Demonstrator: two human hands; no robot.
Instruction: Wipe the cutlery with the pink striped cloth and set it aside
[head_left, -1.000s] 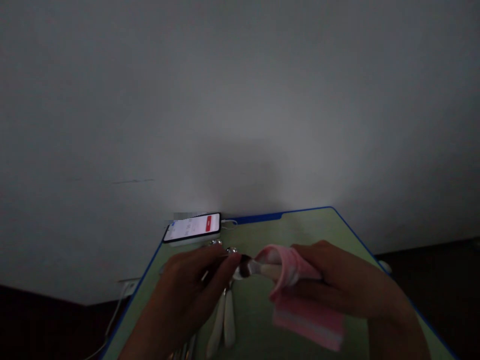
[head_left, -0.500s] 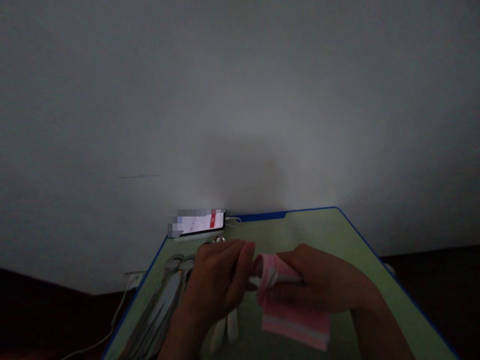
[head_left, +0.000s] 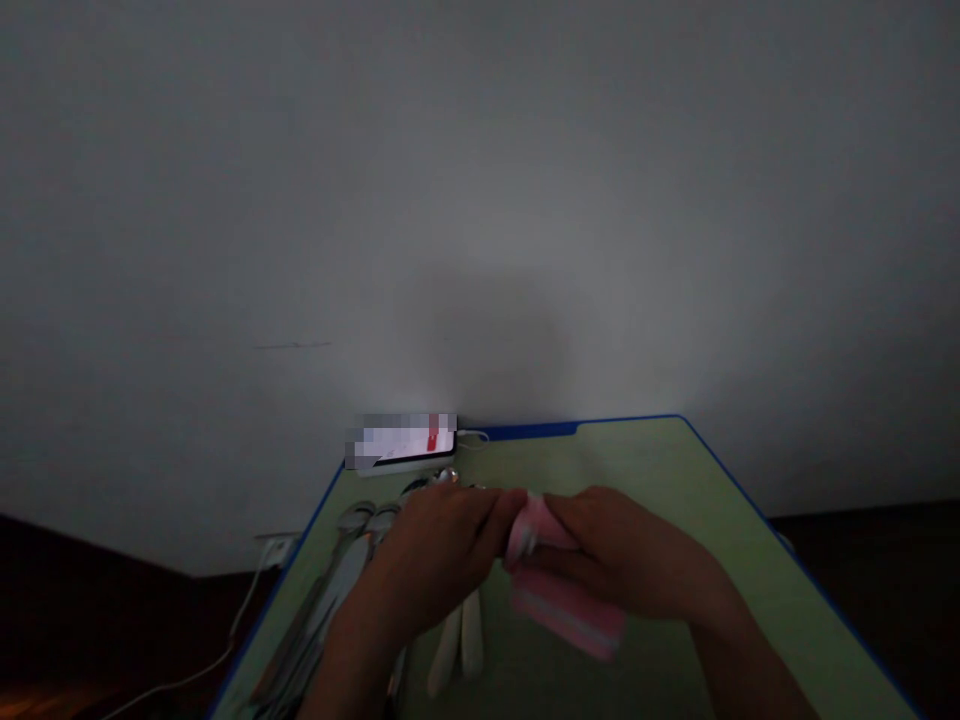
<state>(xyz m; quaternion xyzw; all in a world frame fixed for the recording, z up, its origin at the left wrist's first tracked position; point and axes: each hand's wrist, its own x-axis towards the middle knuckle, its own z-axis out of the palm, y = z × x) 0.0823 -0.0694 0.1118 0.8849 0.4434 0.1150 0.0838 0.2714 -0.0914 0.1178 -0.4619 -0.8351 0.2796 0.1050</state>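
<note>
My left hand (head_left: 435, 560) and my right hand (head_left: 622, 560) meet over a green table (head_left: 675, 480) with a blue edge. My right hand is closed on a pink striped cloth (head_left: 562, 605), which is wrapped round the end of a utensil. My left hand is closed on the other end of that utensil; the utensil itself is hidden by fingers and cloth. The picture is dim.
Several spoons (head_left: 345, 560) lie in a row at the table's left side. Two white handles (head_left: 459, 650) lie below my hands. A lit phone (head_left: 405, 445) with a white cable stands at the far edge against a grey wall. A socket (head_left: 274, 548) sits low left.
My two hands have drawn closer together, and the cloth now covers the utensil's dark tip that showed a second ago. The view has shifted, so the spoons at the left show more.
</note>
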